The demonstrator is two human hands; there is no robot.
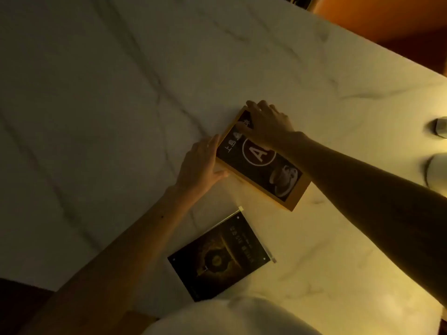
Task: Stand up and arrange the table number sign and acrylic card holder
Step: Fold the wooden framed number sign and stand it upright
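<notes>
The table number sign [263, 163], a wooden-framed dark board with a circled letter A and a coffee-cup picture, lies flat on the marble table [96, 93]. My left hand [203, 163] presses against its left long edge, fingers together. My right hand [267, 123] rests over its far end, fingers curled around the top edge and thumb on the face. The acrylic card holder [220, 257], a clear plate with a dark gold-printed card, lies flat nearer to me, apart from both hands.
A pale rounded object [435, 170] and a small metallic one [439, 126] stand at the right edge of the frame. An orange seat [387, 18] is beyond the table's far right edge. My light clothing [232, 317] fills the bottom.
</notes>
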